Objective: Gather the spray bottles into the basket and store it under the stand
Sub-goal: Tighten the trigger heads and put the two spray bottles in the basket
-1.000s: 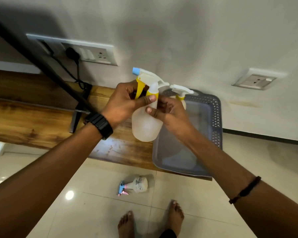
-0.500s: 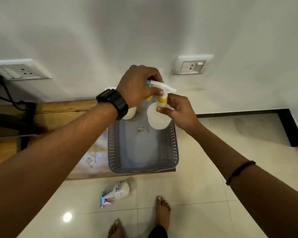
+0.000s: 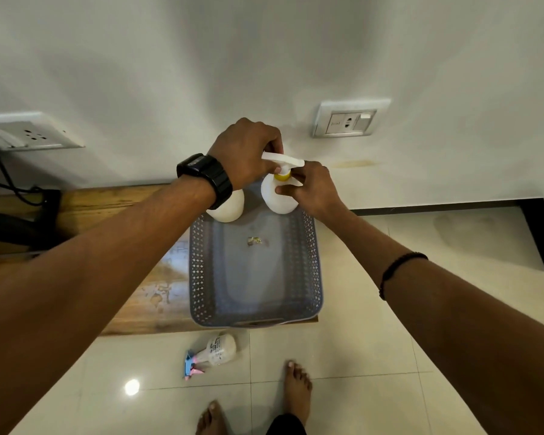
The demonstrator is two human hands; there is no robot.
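Note:
A grey perforated basket (image 3: 311,265) sits on the end of a low wooden stand (image 3: 157,296). Two white spray bottles stand at its far end. My left hand (image 3: 245,152) and my right hand (image 3: 311,189) both hold the right bottle (image 3: 275,199), which has a yellow collar and a white trigger head. The left bottle (image 3: 228,207) stands beside it, its top hidden behind my left wrist. A third small bottle (image 3: 215,351) with a blue and pink trigger lies on the floor in front of the basket.
A scrap of paper (image 3: 254,241) lies on the basket floor. The wall holds a socket (image 3: 347,122) at the right and a switch plate (image 3: 29,136) with a black cable at the left. My bare feet (image 3: 296,390) stand on glossy tiles.
The bottle in both hands has come down from above the stand into the far right of the basket. The view has swung right and moved closer over the basket.

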